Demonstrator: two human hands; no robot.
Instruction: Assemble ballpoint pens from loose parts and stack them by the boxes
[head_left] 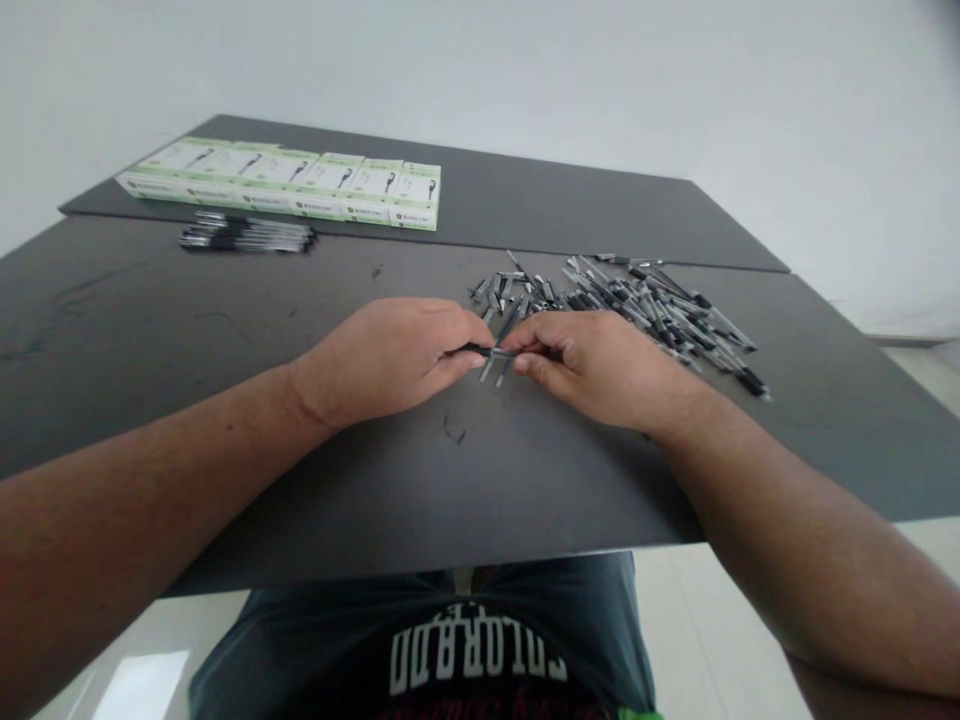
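Observation:
Between my two hands, above the front middle of the table, a pen (495, 351) with dark and clear parts lies level. My left hand (409, 350) pinches its left end between thumb and fingers. At its right end, the fingertips of my right hand (581, 360) are closed on it. Part of the pen is hidden by my fingers. Loose clear pen pieces (486, 372) lie on the table just below it. Behind my hands are small pen caps (499, 288), and right of them spreads a heap of clear and black pens (667, 310).
A row of white and green boxes (300, 185) stands at the back left of the dark table (360, 500). In front of it lies a neat bundle of pens (247, 233). Thin dark scraps (454, 431) lie near the middle. A seam crosses the tabletop.

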